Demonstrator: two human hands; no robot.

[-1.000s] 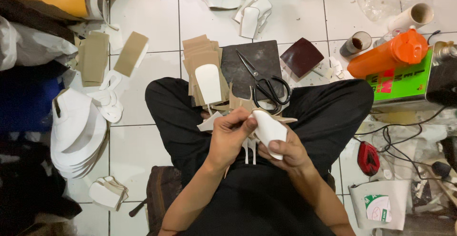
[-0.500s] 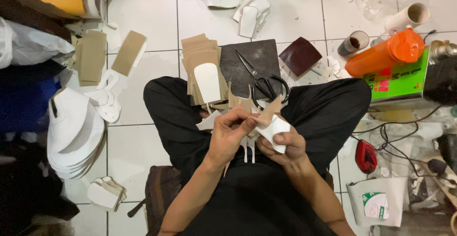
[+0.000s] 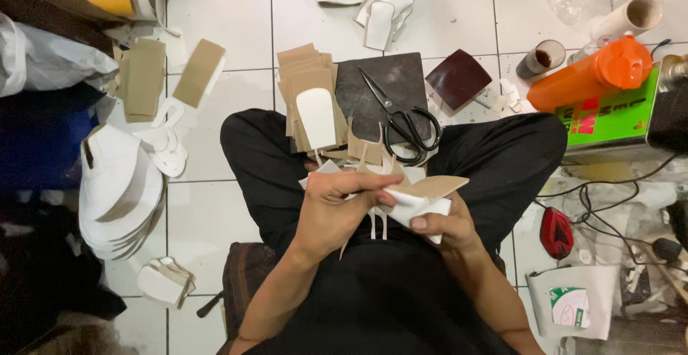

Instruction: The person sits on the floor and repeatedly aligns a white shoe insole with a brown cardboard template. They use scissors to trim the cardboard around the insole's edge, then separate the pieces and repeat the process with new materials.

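Tan piece [image 3: 437, 185] swung flat | both hands grip white piece [image 3: 419, 208] | L hand [image 3: 337, 208] hides centre | R hand [image 3: 437, 229] under

Black scissors [image 3: 405, 120] lie closed on a dark square slab [image 3: 390, 90] set on the white tiled floor [image 3: 229, 32]. Just left of the slab a stack of tan cut pieces [image 3: 304, 75] carries a white rounded piece [image 3: 317, 117] on top. A dark red leather scrap [image 3: 459, 78] lies to the slab's right. Farther right an orange bottle [image 3: 591, 74] rests on its side on a green box [image 3: 609, 118], near a cardboard tube [image 3: 631, 17]. At the far left a pile of white sole-shaped pieces [image 3: 118, 190] sits beside loose tan strips [image 3: 143, 79]. A small red object [image 3: 556, 232] lies among cables at the right.
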